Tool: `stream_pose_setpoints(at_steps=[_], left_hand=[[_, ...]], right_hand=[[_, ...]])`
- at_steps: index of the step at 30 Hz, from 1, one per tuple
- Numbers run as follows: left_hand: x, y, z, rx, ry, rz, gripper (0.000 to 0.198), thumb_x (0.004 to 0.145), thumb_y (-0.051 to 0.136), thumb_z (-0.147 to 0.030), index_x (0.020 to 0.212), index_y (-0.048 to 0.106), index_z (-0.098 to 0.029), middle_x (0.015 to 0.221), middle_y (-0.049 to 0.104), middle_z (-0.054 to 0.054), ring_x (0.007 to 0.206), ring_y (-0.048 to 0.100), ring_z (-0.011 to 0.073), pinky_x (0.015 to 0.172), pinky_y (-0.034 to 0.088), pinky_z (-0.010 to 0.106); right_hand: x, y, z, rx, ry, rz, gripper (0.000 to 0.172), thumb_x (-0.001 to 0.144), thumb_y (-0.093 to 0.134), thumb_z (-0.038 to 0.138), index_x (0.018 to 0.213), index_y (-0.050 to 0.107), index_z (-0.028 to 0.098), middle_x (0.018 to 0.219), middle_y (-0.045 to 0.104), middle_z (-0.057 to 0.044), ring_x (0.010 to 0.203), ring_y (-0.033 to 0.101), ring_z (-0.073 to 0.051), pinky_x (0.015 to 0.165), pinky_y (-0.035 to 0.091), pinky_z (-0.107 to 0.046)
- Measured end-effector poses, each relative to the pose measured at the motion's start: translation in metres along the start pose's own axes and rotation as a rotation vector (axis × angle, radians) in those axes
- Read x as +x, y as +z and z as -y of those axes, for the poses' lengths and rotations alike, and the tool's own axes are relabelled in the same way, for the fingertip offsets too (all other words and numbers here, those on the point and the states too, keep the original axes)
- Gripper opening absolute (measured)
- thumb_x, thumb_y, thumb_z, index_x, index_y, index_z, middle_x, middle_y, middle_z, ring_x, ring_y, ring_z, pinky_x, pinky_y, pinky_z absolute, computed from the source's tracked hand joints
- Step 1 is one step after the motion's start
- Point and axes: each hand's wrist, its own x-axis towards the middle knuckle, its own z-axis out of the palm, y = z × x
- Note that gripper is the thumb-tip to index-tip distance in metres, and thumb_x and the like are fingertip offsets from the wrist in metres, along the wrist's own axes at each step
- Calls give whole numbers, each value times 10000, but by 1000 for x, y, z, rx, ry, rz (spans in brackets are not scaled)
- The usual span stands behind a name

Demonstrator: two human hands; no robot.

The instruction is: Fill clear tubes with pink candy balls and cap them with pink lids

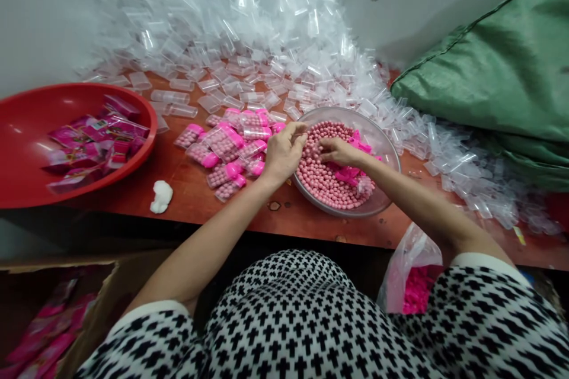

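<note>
While both hands work at the clear bowl point(386, 148) of pink beads point(324, 180) near the table's point(186, 195) front edge, the left hand point(284, 151) rests curled on its rim, the right hand point(335, 151) pinches among the beads; what they grip, I cannot tell. Filled pink-capped tubes point(224, 154) lie just left. Empty clear tubes point(249, 29) crowd the back; a red basin point(26, 130) overhangs left. Packet printing is unreadable.

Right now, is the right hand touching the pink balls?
Touching. The head view shows the right hand resting in the bowl, fingers down on the pink balls.
</note>
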Motion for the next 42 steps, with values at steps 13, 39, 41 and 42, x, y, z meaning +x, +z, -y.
stream_pose_setpoints(at_steps=[13,39,41,42], left_hand=[[4,19,-13,-129,-14,301,239,824,645,-279,981,753,-136,974,766,77,922,697,222,865,544,334],[5,29,-6,-586,-206,192,447,688,833,-482,974,736,-153,1035,759,76,870,702,195,801,607,356],[4,29,-10,-640,-240,214,482,646,867,-507,941,725,-153,988,760,65,830,701,184,777,618,354],[4,29,-11,-650,-247,226,485,640,874,-508,932,723,-152,973,758,63,825,701,183,776,620,354]], right_hand=[[-49,5,19,517,-90,-289,474,645,904,450,917,597,212,870,668,8,773,667,-147,748,590,-316],[-74,-54,0,-416,8,-498,244,851,723,392,930,698,163,836,729,-104,787,688,-267,743,540,-411],[-70,-52,-3,-698,-73,-428,233,875,674,275,1074,715,162,1106,729,-156,1031,665,-311,905,499,-447],[-66,-48,-3,-780,-131,-350,262,888,637,226,1131,708,162,1181,712,-161,1096,643,-309,946,477,-437]])
